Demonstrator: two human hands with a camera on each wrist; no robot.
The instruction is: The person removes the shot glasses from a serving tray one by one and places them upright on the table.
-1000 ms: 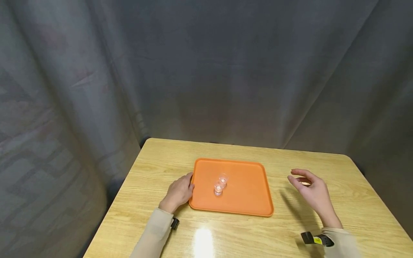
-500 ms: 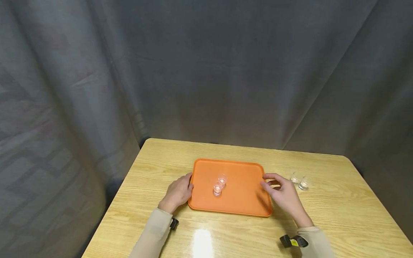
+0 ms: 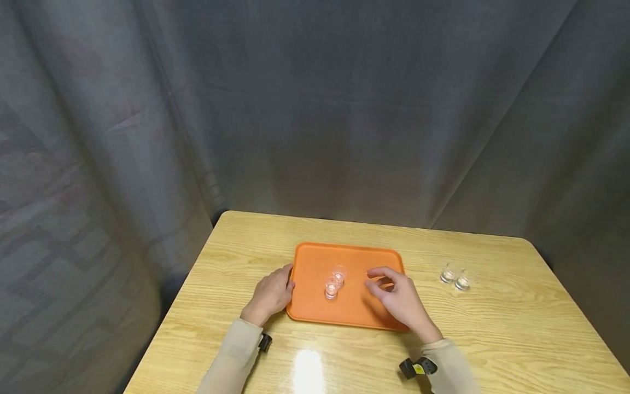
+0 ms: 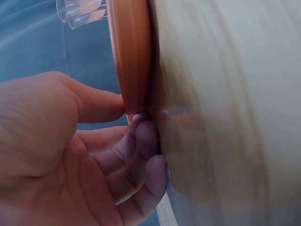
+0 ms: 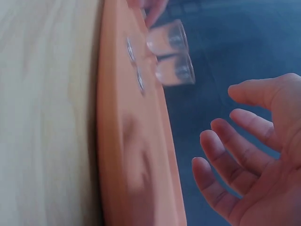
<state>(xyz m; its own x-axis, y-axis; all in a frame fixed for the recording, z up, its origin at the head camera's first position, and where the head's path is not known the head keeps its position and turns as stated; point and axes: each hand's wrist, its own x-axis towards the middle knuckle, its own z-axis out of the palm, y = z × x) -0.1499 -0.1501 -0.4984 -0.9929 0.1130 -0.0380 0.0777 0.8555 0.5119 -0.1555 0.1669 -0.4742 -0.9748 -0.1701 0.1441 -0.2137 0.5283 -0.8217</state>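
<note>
My left hand (image 3: 269, 295) grips the left edge of an orange tray (image 3: 364, 295) lying on the table. In the left wrist view the thumb (image 4: 106, 106) lies on the rim and the fingertips (image 4: 146, 134) are curled at its underside. Two small clear glasses (image 3: 332, 290) stand upright close together on the tray, left of its middle. My right hand (image 3: 398, 298) hovers over the tray's right part, holding nothing. In the right wrist view its relaxed, spread fingers (image 5: 221, 150) are apart from the glasses (image 5: 175, 69).
Two more small clear glasses (image 3: 463, 280) stand side by side on the wooden table (image 3: 517, 312), right of the tray. A grey curtain (image 3: 344, 109) hangs behind the table and along its left side.
My right hand has moved left from beside the two glasses on the table, across the tray's right edge to over the tray. The left hand stays at the tray's edge.
</note>
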